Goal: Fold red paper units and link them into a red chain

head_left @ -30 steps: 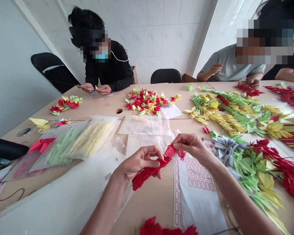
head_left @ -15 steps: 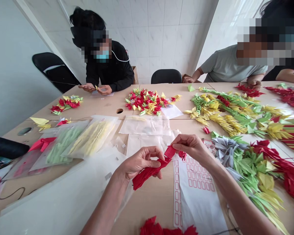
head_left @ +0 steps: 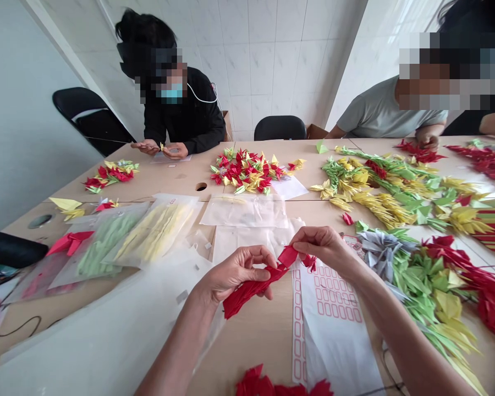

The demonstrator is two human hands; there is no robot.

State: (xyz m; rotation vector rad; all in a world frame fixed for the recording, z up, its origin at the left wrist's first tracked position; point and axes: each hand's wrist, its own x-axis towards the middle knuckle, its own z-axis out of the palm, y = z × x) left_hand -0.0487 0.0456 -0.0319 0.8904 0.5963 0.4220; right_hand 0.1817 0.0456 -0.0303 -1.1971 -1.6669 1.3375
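My left hand (head_left: 247, 269) is closed around a bundle of red folded-paper pieces (head_left: 241, 300), packed together in a slanting stack. At its upper end, my right hand (head_left: 319, 242) pinches a red folded-paper piece (head_left: 287, 256) between thumb and fingers. A few red tips stick out below the right fingers. More red folded paper (head_left: 278, 385) lies at the table's near edge, partly cut off by the frame. Beneath the right forearm lies a white sheet with red-outlined labels (head_left: 337, 297).
Clear plastic bags with green strips (head_left: 107, 242) and yellow strips (head_left: 152, 231) lie left. Heaps of folded paper cover the right side, grey (head_left: 379, 253) and green (head_left: 421, 291) among them. Across the table (head_left: 177, 184), two people sit by a red-yellow pile (head_left: 247, 170) and other heaps.
My hands have barely moved; the red piece in my right fingers has shifted slightly to the right. Across the table, the grey-sleeved person's one hand has dropped out of sight.
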